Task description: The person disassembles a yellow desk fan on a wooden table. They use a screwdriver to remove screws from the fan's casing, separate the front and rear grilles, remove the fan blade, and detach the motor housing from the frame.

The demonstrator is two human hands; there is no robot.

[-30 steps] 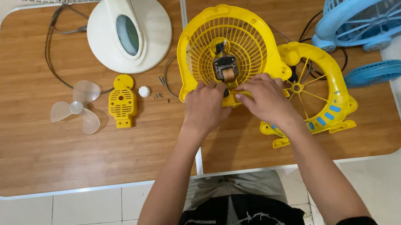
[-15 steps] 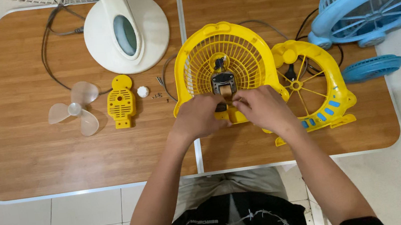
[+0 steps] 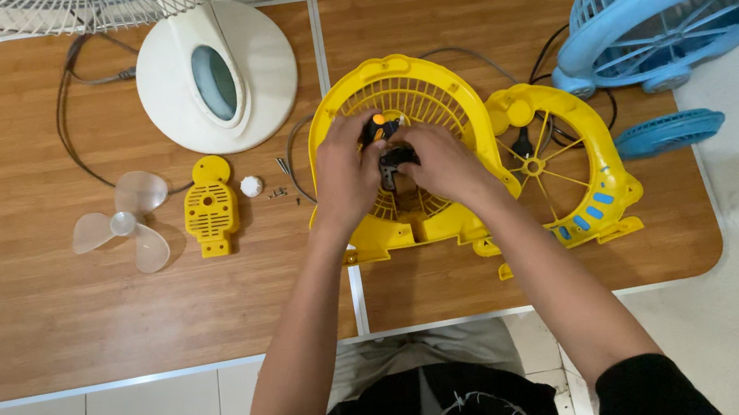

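A yellow fan housing with a round grille [image 3: 460,104] lies flat on the wooden table [image 3: 76,315]. At its centre sits a small black motor [image 3: 390,157]. My left hand [image 3: 339,172] curls over the left side of the grille, its fingers pinching a small dark part with an orange end [image 3: 377,121] just above the motor. From the right, my right hand [image 3: 446,166] grips the motor with its fingertips. Both hands hide most of the motor and the lower grille.
A yellow spoked front frame [image 3: 600,153] leans against the housing's right side. Left of it lie small screws [image 3: 279,190], a white knob [image 3: 251,186], a yellow cover plate [image 3: 209,207] and a clear propeller [image 3: 121,225]. A white fan base [image 3: 215,72] stands behind; a blue fan [image 3: 671,6] at right.
Both hands moved up from the housing's lower edge to the motor at the grille's centre. The housing shifted slightly toward me and left. The orange-ended part now shows.
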